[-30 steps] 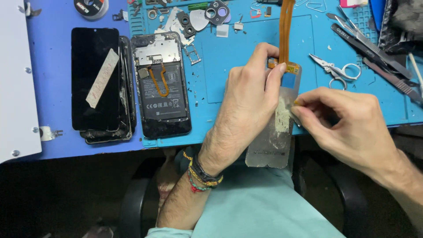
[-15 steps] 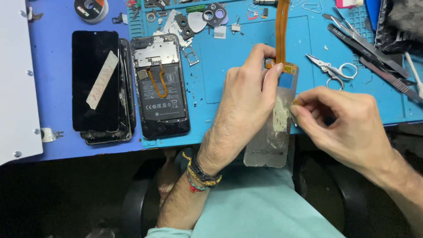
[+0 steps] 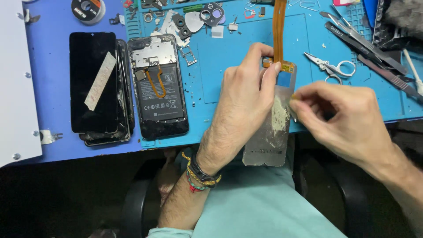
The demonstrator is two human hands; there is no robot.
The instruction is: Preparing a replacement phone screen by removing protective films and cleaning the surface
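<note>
My left hand [image 3: 241, 99] grips a thin grey metal plate [image 3: 269, 141] with an orange flex ribbon [image 3: 279, 26] running up from its top. The plate hangs over the front edge of the blue mat [image 3: 220, 66]. My right hand [image 3: 343, 119] is pinched at the plate's right edge, by a patch of pale glue residue [image 3: 278, 117]; what its fingertips hold is too small to tell. An opened phone body [image 3: 159, 88] with its battery showing lies left of my left hand.
A black phone screen [image 3: 92, 81] with a paper strip rests on a stack at left. Small scissors [image 3: 332, 68], tweezers and pry tools [image 3: 365, 39] lie at right. Loose camera parts and a pick [image 3: 194, 20] sit at the back. A tape roll [image 3: 88, 9] is top left.
Both hands stay on the plate; my right hand's fingertips have shifted slightly along its right edge. The camera view has drifted a little.
</note>
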